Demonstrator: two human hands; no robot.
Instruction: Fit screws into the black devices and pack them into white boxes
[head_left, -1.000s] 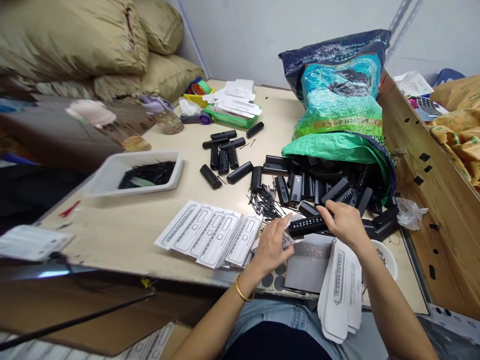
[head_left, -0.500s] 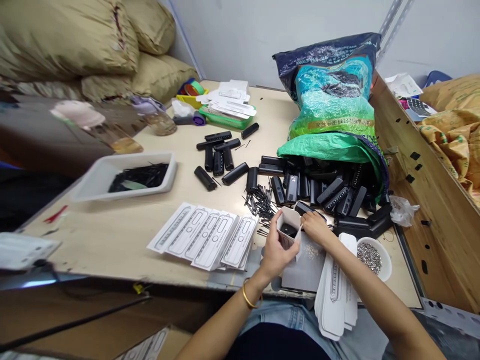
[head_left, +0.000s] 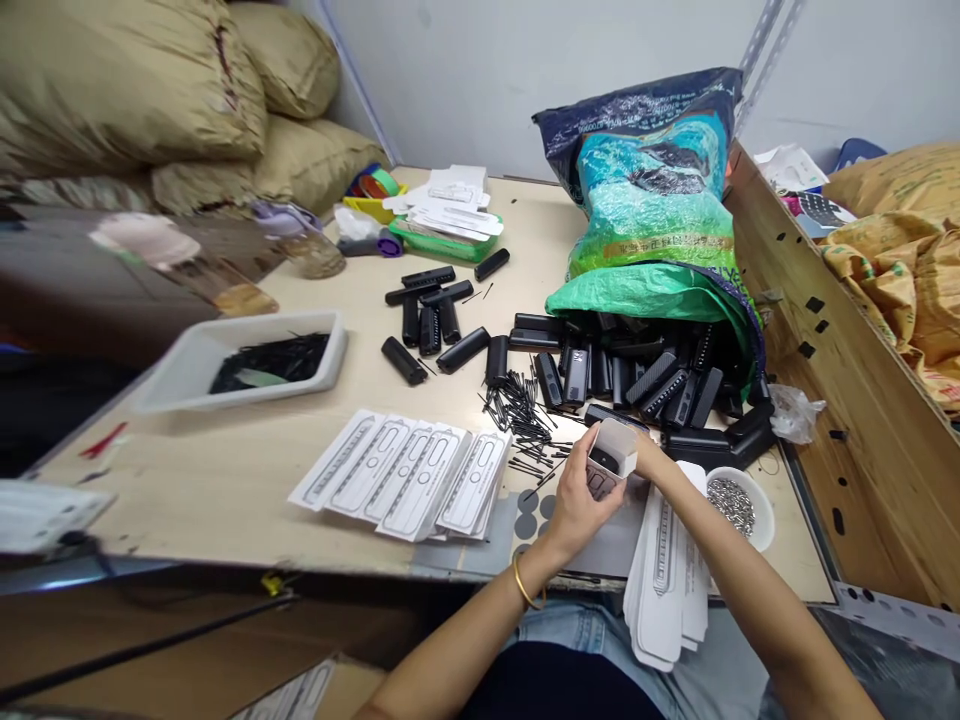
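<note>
My left hand (head_left: 581,510) wraps round a small white box (head_left: 613,440), whose open top faces up and shows a black item inside. Beyond the box is my right hand (head_left: 643,452), its fingers mostly hidden behind the box. Black plastic cases (head_left: 576,375) lie in a heap just past both hands, spilling out of a green and blue sack (head_left: 652,200). Thin black pins (head_left: 525,410) are scattered to the left of the box. Flat white cartons (head_left: 660,570) lie under my right forearm, at the table's edge.
A white bowl of small metal parts (head_left: 765,515) stands at the right. Folded printed boxes (head_left: 420,475) lie left of my hands. Farther left is a white tray (head_left: 337,350) with black pieces. A green tray (head_left: 442,240) holds papers at the back. A wooden board (head_left: 847,370) borders the right side.
My left hand and the box have moved right, in front of my right hand, whose fingers are now mostly covered. The camera view has shifted slightly.
</note>
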